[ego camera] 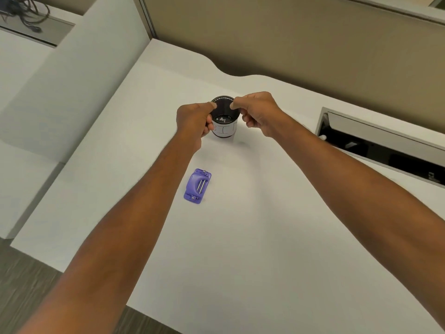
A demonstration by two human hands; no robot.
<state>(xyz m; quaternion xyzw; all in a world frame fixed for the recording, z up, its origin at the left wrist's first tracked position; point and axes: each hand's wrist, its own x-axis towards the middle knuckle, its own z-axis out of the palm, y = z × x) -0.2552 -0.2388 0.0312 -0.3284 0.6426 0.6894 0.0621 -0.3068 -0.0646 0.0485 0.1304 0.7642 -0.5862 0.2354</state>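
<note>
A small black cup (224,126) with a white label stands upright on the white desk (265,237), with a few small metal pieces at its bottom. My left hand (195,121) grips the cup's left side, its thumb at the rim. My right hand (257,114) is at the cup's right rim, with thumb and forefinger pinched together over the opening; what they hold is too small to see. A purple plastic part (197,186) with two metal pins and small metal balls lies on the desk nearer to me.
An open cable tray (385,145) is recessed in the desk at the right. A beige partition (289,44) runs along the back. A white side panel (72,80) rises at the left, with cables (26,13) beyond. Floor shows at bottom left.
</note>
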